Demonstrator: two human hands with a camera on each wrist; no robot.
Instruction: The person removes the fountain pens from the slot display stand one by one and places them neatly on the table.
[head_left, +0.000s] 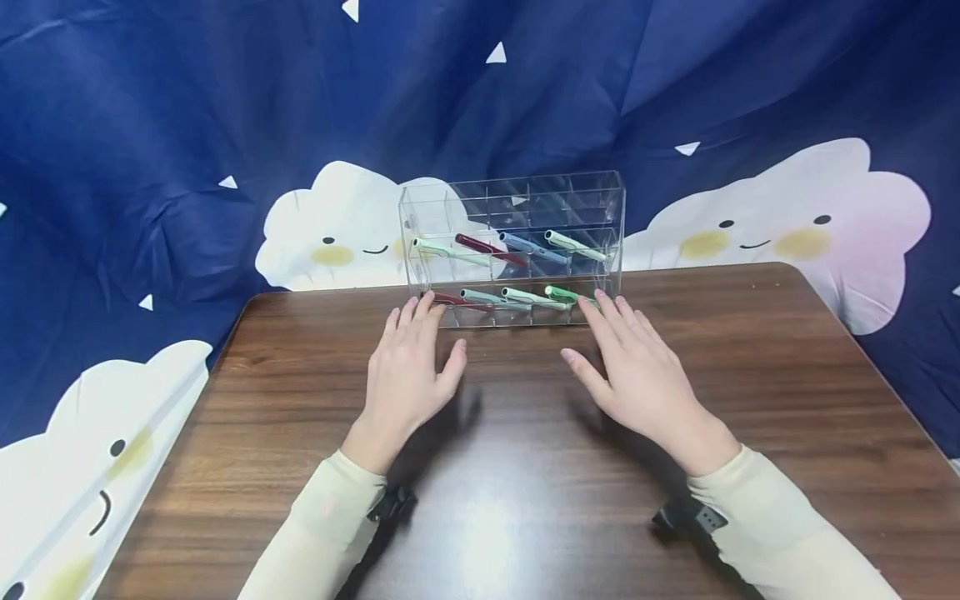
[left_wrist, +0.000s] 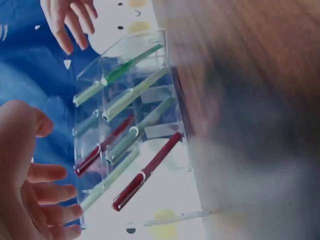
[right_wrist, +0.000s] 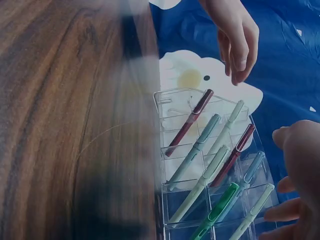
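A clear acrylic pen rack (head_left: pixel 551 185) stands at the table's far edge, with several capped pens lying slanted in two of its rows. In the lower row are a dark red pen (head_left: pixel 474 303), a grey-green pen (head_left: pixel 487 298), a pale mint pen (head_left: pixel 536 299) and a green pen (head_left: pixel 561 293). The row above holds another dark red pen (head_left: pixel 487 247), a blue pen (head_left: pixel 534 248) and two pale green ones. My left hand (head_left: pixel 405 367) has its fingers extended at the rack's lower left corner. My right hand (head_left: pixel 648 379) reaches likewise to its lower right corner. Neither hand holds anything.
The brown wooden table (head_left: pixel 517 467) spreads out in front of the rack. Directly behind hangs a dark blue curtain (head_left: pixel 420 92) printed with white clouds and small triangles. Dark wrist straps (head_left: pixel 392 503) sit over the pale sleeves (head_left: pixel 787 517).
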